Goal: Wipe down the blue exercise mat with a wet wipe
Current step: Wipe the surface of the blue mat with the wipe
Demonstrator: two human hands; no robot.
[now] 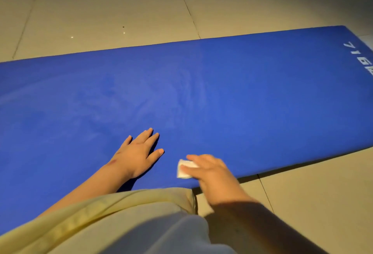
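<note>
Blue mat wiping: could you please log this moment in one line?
right hand: holds folded white wipe | left hand: flat on blue exercise mat

The left hand (139, 155) is lying palm-down with fingers stretched and slightly spread, thumb angled out toward the other hand, its bare forearm running back to the body. The right hand (210, 170) is blurred, reaching forward from a bare forearm, fingers curled and pinching a folded white wipe (184, 170) just ahead of the fingertips.
</note>
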